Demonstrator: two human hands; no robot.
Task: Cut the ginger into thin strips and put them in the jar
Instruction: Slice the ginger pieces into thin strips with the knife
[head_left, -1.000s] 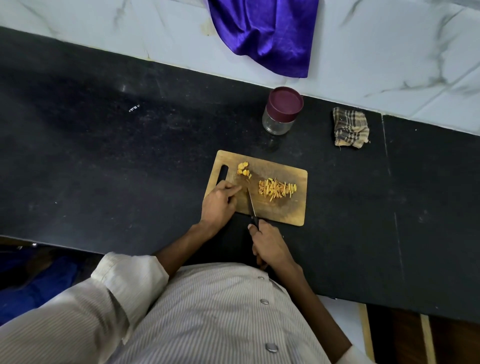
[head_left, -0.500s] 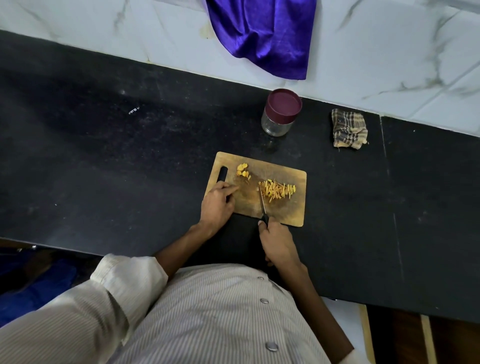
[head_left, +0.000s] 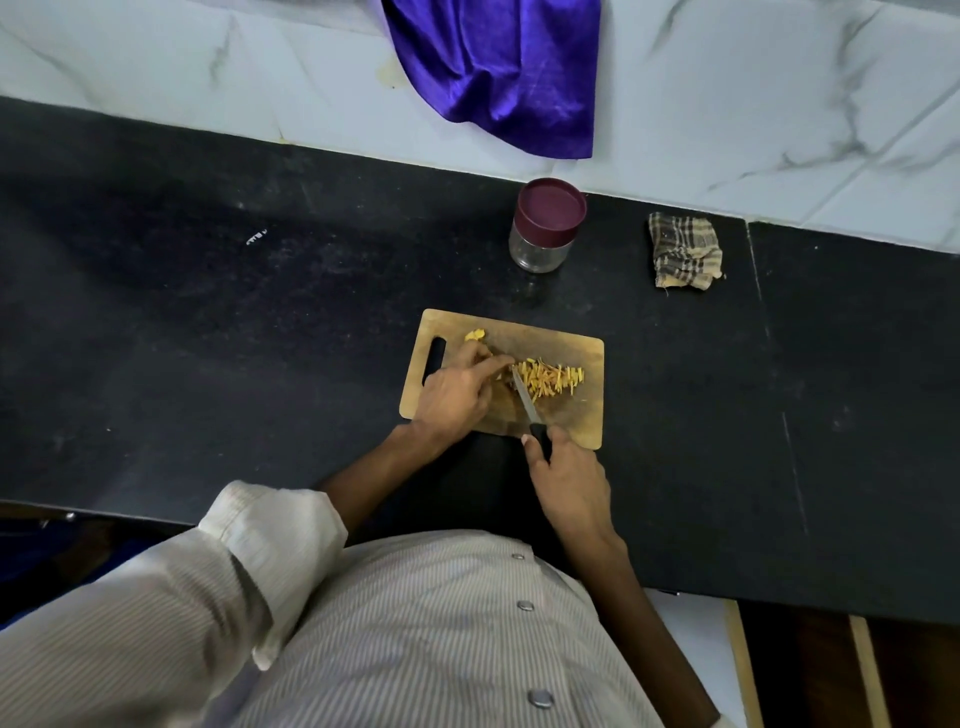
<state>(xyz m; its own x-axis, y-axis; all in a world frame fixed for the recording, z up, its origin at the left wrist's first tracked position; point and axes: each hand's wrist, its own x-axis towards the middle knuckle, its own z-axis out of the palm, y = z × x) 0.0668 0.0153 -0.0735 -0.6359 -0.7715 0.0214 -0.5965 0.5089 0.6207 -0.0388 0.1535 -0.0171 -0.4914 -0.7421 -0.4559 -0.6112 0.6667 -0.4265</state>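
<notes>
Head view, looking down at the counter (head_left: 260, 338), black w/ pale specks. My right hand (head_left: 571, 488) is wrapped round the black handle of the knife (head_left: 525, 402), fingers curled tight on it, thumb up along the left side. Blade runs up-left over the board (head_left: 566, 415), tip at the left edge of the strips (head_left: 550, 378).

My left hand (head_left: 460, 392) rests on the board's left half, knuckles up, forefinger stretched out toward the blade tip, other fingers bent under. Can't tell whether it pins a bit of ginger beneath; the fingertips cover that spot. It has nothing plainly gripped.

Strips: a loose yellow-orange heap, right of centre on the board, touching the blade. A few uncut slices (head_left: 475, 335) sit at the board's far left corner, just past my left knuckles, apart from the heap.

Board is wood, slot handle on the left end, lying flat near the counter's front edge.

Jar (head_left: 545, 228): clear glass w/ maroon lid on, upright, behind the board near the back wall, well apart from the strips. Nothing seen inside it.

Checked rag (head_left: 685, 252) lies crumpled right of the jar, near the wall. Purple cloth (head_left: 498, 73) hangs over the white marbled tiles above the jar.

My striped shirt (head_left: 415, 649) fills the bottom, left sleeve rolled at the forearm.
</notes>
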